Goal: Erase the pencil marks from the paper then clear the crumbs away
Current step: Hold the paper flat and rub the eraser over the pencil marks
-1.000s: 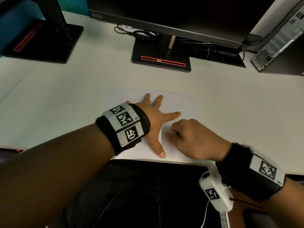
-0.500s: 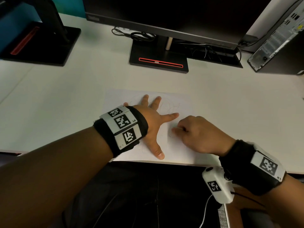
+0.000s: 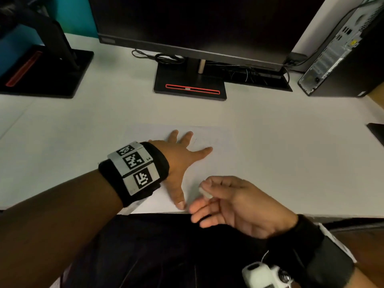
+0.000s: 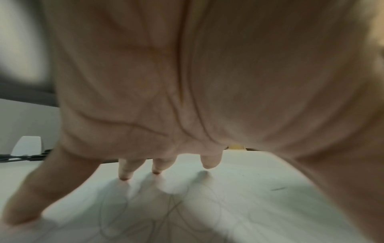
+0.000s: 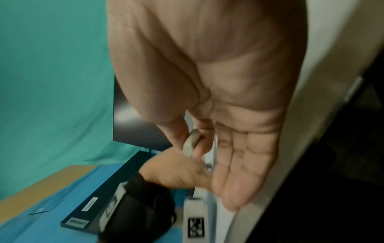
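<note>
A white sheet of paper [image 3: 216, 163] lies on the desk near its front edge, with faint pencil scribbles [image 4: 166, 212] showing under my left palm. My left hand [image 3: 182, 156] presses flat on the sheet, fingers spread. My right hand [image 3: 226, 200] hovers just above the paper's front right part, palm turned up, and pinches a small pale eraser [image 3: 205, 193] between thumb and forefinger while the other fingers stay straight. In the right wrist view the eraser [image 5: 191, 143] shows edge-on between those two fingers.
A monitor on a black stand [image 3: 190, 84] sits behind the paper with cables beside it. A second black stand [image 3: 43, 71] is at the far left, a computer tower [image 3: 340, 48] at the far right. The desk's front edge [image 3: 270, 216] runs just under my right hand.
My right hand lifted off the paper, drew back toward the desk edge and turned palm up with the eraser. The left hand stayed pressed on the sheet.
</note>
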Motion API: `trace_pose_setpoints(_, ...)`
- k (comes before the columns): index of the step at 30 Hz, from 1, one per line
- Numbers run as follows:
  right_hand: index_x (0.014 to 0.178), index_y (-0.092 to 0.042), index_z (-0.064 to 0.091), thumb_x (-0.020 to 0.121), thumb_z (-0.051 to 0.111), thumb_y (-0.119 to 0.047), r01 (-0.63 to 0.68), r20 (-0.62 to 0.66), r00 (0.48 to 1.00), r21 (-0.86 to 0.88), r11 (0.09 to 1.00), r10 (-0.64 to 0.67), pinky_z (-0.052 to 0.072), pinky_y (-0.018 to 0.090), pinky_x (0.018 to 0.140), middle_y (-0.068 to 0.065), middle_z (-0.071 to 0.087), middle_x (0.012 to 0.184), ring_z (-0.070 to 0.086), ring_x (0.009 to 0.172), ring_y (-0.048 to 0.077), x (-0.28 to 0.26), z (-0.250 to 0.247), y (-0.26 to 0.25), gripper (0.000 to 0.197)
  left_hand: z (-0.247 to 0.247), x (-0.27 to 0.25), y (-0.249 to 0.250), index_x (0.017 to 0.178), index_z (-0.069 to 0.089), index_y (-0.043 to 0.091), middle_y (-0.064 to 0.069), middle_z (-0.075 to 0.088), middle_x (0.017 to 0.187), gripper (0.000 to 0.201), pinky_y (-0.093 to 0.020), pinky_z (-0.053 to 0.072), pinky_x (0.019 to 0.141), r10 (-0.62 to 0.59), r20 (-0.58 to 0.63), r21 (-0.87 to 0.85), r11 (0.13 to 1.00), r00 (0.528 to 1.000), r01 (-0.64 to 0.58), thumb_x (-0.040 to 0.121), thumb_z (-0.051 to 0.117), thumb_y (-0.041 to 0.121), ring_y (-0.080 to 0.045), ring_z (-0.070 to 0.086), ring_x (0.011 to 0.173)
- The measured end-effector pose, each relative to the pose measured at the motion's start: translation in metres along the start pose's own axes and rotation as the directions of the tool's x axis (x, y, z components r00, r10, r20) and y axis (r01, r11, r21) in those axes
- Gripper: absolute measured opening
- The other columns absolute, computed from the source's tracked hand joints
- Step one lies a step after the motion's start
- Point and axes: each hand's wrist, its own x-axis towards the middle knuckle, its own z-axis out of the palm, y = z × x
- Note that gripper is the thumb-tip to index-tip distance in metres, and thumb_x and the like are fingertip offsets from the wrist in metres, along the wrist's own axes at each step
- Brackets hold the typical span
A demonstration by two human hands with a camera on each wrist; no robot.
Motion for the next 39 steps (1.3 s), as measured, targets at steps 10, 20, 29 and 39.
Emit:
trace_pose_setpoints(10,0.087,-0.011,0.053,0.103,0.05,-0.02,0.55,-0.521,0.803,0.463,0.695,-0.289,0.061,0.039,0.084,0.026,0.065,0.114,0.071,0.101,0.037,0.018,-0.058,-0.024,0.019,0.003,-0.006,-0.007,0.141,-0.036,0.054,-0.001,-0.04,0.158,0.159,-0.067,0.014,0.118,-0.045,-0.014,-0.037,0.998,0.999,0.044,0.046,0.091,0.066,-0.036,-0.032,0.146)
trace_pose_setpoints(20,0.097,0.008,0.065,0.104,0.044,-0.028,0.208,-0.257,0.963,0.513,0.833,-0.082,0.058,0.038,0.089,0.029,0.066,0.118,0.073,0.097,0.035,0.032,-0.054,-0.009,0.042,0.008,-0.008,-0.009,0.142,-0.038,0.048,-0.001,-0.041,0.157,0.162,-0.066,0.01,0.119,-0.052,-0.02,-0.068,0.996,0.998,0.051,0.045,0.091,0.067,-0.036,-0.032,0.146)
trace_pose_setpoints(29,0.093,-0.005,0.052,0.094,0.055,-0.025,0.284,-0.21,0.956,0.492,0.823,-0.205,0.058,0.045,0.094,0.034,0.065,0.118,0.069,0.108,0.043,0.018,-0.053,-0.005,0.02,0.006,-0.006,-0.005,0.148,-0.037,0.034,-0.002,-0.042,0.157,0.165,-0.064,0.015,0.119,-0.084,0.013,-0.011,0.996,0.996,0.084,0.047,0.089,0.069,-0.036,-0.031,0.147)
trace_pose_setpoints(39,0.081,-0.012,0.054,0.106,0.044,-0.025,0.557,-0.577,0.781,0.472,0.683,-0.238,0.053,0.044,0.103,0.024,0.062,0.12,0.069,0.106,0.037,0.037,-0.102,-0.039,0.029,0.008,-0.012,-0.001,0.15,-0.034,0.028,-0.002,-0.041,0.157,0.164,-0.062,0.019,0.119,-0.085,0.018,-0.003,0.996,0.996,0.085,0.049,0.087,0.071,-0.037,-0.029,0.147)
